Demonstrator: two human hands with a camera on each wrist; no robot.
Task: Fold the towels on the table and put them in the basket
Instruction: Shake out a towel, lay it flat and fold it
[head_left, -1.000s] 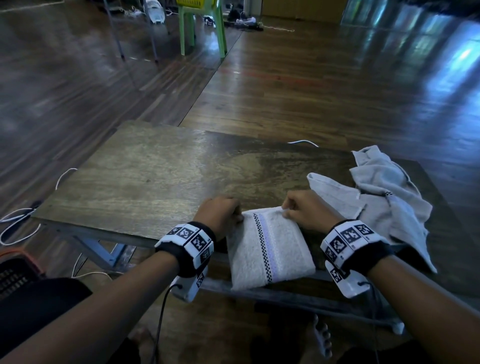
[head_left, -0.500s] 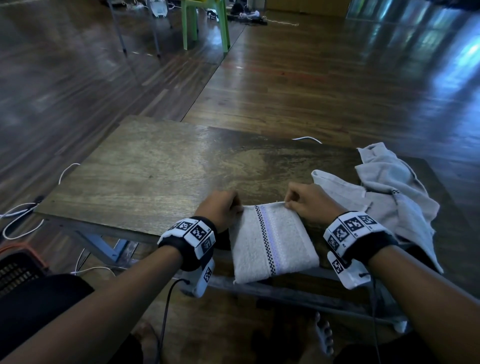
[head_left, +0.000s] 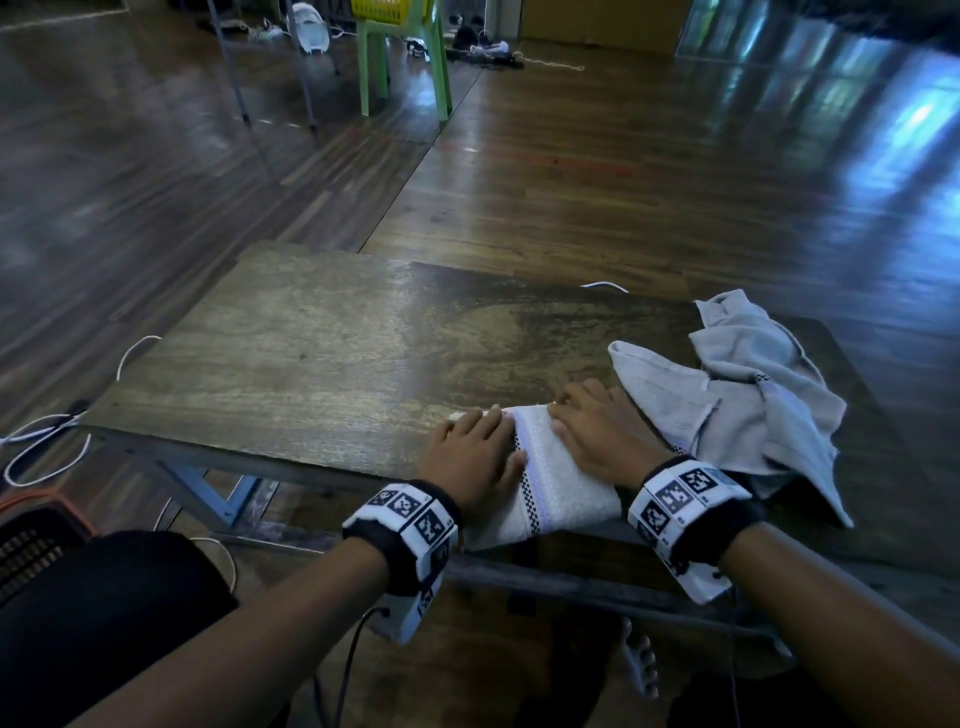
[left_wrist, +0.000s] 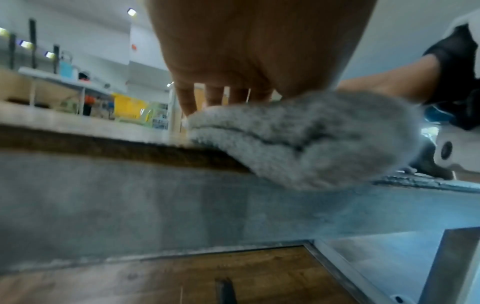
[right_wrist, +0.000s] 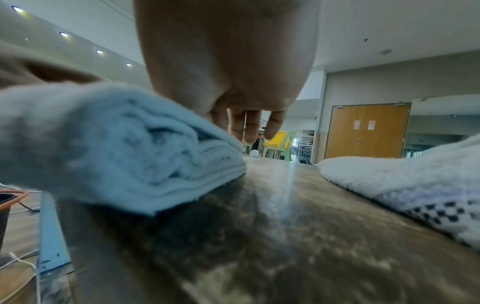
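A folded white towel (head_left: 553, 486) with a checkered stripe lies at the near edge of the wooden table (head_left: 311, 364), its near end hanging over the edge. My left hand (head_left: 475, 447) rests flat on its left half and my right hand (head_left: 592, 431) on its right half, fingers straight. The left wrist view shows my fingers (left_wrist: 215, 96) lying on the towel's layered edge (left_wrist: 311, 133). In the right wrist view my fingers (right_wrist: 249, 125) stretch out above the towel (right_wrist: 116, 144). An orange-rimmed dark basket (head_left: 31, 525) stands on the floor at lower left.
Crumpled grey towels (head_left: 753, 395) lie in a heap on the table's right side, touching my right hand's side. A yellow basket (head_left: 389, 10) sits on a green chair (head_left: 405, 62) far back. White cables (head_left: 47, 447) lie on the floor to the left.
Both hands held the towel's far edge with curled fingers; now they lie flat on top of it. The towel has stayed in place.
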